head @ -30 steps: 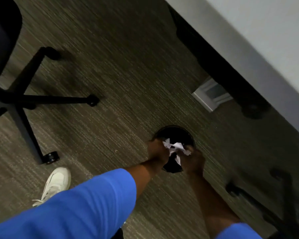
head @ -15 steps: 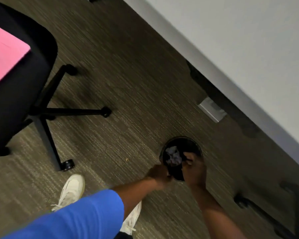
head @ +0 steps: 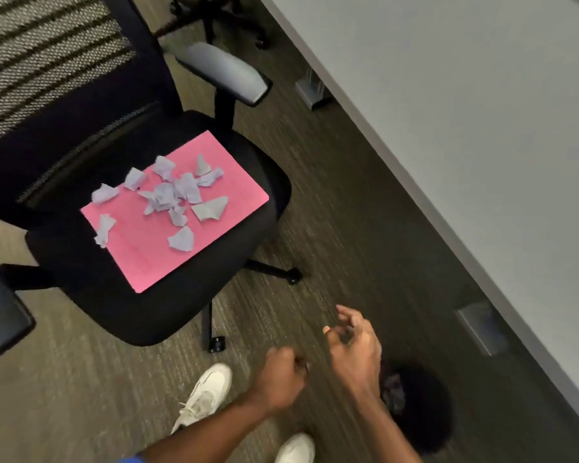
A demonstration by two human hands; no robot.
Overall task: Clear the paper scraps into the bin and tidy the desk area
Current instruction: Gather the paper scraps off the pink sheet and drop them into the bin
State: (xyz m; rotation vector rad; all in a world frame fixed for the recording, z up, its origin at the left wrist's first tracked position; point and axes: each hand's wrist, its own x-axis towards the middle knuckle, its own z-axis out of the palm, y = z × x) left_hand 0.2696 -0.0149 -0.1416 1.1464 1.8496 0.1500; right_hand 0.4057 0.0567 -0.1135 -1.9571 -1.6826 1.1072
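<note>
Several crumpled white paper scraps (head: 173, 195) lie on a pink sheet (head: 214, 182) spread over the black seat of an office chair (head: 147, 305). A small black bin (head: 425, 412) stands on the carpet at the lower right, with scraps (head: 393, 390) visible inside it. My right hand (head: 355, 345) hovers left of the bin, fingers apart and curled, holding nothing. Beside it on the left, my left hand (head: 281, 379) is closed into a loose fist with nothing visible in it.
A white desk top (head: 465, 95) runs along the right side, with floor boxes (head: 482, 325) under its edge. The chair's grey armrest (head: 224, 71), wheeled base (head: 216, 342) and my white shoes (head: 204, 396) stand close by. Another chair base (head: 214, 15) sits at the top.
Both hands dropped the white scraps into the bin and have lifted away to its left. The view swung up, bringing the chair seat with the pink sheet and scraps into sight.
</note>
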